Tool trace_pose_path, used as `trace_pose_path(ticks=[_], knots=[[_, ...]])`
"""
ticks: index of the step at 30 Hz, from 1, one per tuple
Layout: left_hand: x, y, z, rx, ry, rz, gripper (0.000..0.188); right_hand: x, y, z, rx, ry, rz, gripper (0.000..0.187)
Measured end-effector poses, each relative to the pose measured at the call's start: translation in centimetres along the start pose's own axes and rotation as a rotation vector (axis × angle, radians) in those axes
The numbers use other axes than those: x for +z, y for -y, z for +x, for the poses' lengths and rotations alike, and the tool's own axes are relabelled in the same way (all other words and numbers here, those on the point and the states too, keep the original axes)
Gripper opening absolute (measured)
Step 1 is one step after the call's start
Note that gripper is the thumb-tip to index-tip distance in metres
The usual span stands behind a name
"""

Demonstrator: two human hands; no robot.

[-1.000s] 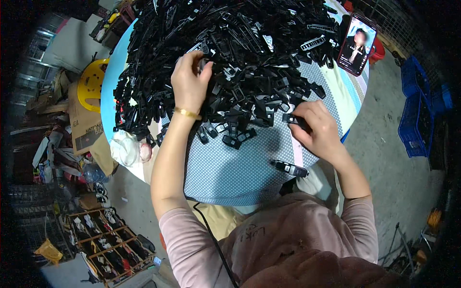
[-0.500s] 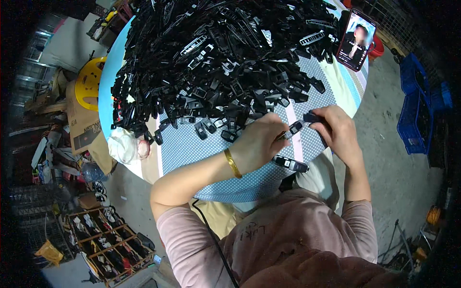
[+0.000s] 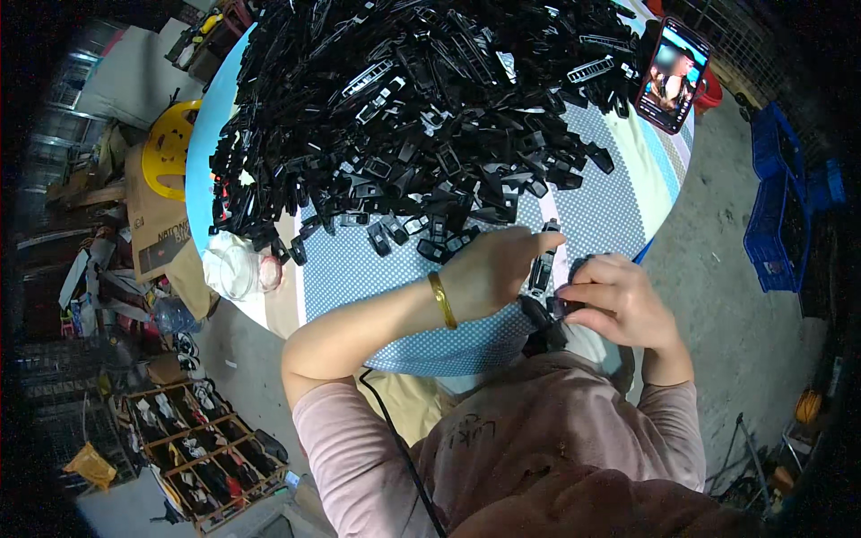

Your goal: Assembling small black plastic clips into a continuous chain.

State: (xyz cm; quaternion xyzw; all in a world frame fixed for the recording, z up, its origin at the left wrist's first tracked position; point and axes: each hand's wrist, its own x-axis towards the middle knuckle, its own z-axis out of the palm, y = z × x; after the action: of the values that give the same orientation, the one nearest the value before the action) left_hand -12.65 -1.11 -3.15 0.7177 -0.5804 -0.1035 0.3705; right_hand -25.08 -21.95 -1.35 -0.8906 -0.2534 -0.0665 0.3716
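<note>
My left hand (image 3: 491,273), with a gold band at the wrist, is closed on a long black plastic part (image 3: 543,267) with shiny metal-like faces. The part stands nearly upright from the table's near edge. To its right, my right hand (image 3: 621,300) pinches a small dark piece (image 3: 562,307) against the part's lower end; the fingertips partly hide it. Below both hands is another dark piece (image 3: 543,330), whose shape I cannot make out. A large heap of similar black plastic parts (image 3: 404,134) covers the far side of the table.
The round table (image 3: 359,305) has a dotted, striped cover. At its left edge lies a white plastic bag (image 3: 235,269); a phone (image 3: 673,76) playing a video leans at the far right. Beyond are a yellow stool (image 3: 166,148), blue crates (image 3: 776,211) and a wooden rack (image 3: 202,453).
My right hand has come down and nearer, from the far side of the left hand's part to its lower end. The part in my left hand has turned more upright.
</note>
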Motion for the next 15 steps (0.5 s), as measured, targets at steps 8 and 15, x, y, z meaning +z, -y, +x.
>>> trace_pose_path(ticks=[8, 15], knots=[[0.1, -1.4, 0.0, -0.078, -0.088, 0.177, 0.032, 0.3, 0.5, 0.3, 0.157, -0.269, -0.033, 0.025], [0.0, -0.9, -0.2, -0.085, -0.098, 0.158, 0.026, -0.7, 1.4, 0.1, 0.153, -0.218, -0.307, 0.025]])
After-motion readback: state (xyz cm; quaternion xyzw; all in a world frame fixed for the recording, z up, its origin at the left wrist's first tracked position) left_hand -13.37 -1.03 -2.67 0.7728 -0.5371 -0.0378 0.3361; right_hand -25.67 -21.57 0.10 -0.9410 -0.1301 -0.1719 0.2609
